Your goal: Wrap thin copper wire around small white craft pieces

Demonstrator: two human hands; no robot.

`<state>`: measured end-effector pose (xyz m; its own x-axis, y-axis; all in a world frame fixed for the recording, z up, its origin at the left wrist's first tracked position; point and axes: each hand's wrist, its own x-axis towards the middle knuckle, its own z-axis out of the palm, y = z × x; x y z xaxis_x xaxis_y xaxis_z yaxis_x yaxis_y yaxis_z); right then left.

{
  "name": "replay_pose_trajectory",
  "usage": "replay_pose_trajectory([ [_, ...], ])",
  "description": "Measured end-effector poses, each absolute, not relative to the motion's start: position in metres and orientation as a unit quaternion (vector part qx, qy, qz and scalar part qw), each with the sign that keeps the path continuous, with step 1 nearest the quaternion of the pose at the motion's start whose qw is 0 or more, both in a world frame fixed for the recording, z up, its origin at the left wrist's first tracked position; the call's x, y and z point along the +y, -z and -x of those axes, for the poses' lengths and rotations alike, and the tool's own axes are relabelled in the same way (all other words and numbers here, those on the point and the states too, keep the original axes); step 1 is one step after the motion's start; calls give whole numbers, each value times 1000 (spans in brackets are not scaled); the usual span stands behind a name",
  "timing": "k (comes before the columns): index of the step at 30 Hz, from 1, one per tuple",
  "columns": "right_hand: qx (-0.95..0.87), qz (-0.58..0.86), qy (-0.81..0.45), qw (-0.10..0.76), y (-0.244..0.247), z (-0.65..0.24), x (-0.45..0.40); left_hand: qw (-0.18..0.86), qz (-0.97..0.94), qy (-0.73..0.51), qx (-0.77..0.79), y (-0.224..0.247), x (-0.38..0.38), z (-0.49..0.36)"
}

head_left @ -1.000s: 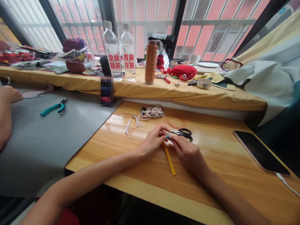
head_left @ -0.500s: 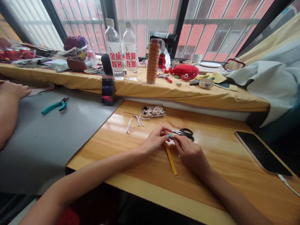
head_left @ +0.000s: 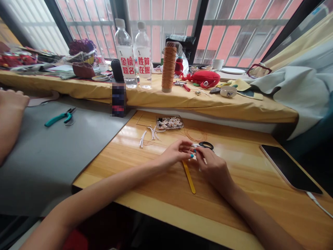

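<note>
Over the wooden table, my left hand has its fingers bent and close together, the thumb with a blue nail toward the right hand. My right hand pinches with thumb and forefinger close beside it; whatever small piece lies between the fingertips is too small to make out. Just behind the hands lie black-handled scissors, partly covered by the right hand. A yellow stick lies below the fingers. Thin orange thread is loosely coiled beyond, near a clear box of beads.
White strips lie left of the beads. A phone with a cable is at the right. Teal pliers rest on the grey mat, with another person's arm at far left. Bottles and a thread spool stand on the ledge.
My right hand's fingertips have shifted slightly away from the left thumb and cover more of the scissors. The other person's hand has moved slightly left.
</note>
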<state>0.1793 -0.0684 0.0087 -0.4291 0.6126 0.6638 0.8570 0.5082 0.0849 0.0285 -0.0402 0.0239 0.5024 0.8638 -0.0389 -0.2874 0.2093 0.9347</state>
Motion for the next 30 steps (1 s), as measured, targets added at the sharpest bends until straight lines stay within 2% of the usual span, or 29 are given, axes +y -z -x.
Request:
replay_pose_trajectory([
  [8, -755, 517, 60, 398, -7, -176, -68, 652, -581, -399, 279, -15, -40, -29],
  [13, -687, 571, -128, 431, -15, -176, -68, 576, -645, -387, 320, -13, -42, -27],
  [20, -567, 550, -335, 514, -11, -183, -57, 491, -709, -383, 331, -15, -42, -24],
  [30, -475, 549, -404, 557, -10, -188, -50, 416, -751, -369, 357, -13, -36, -21],
])
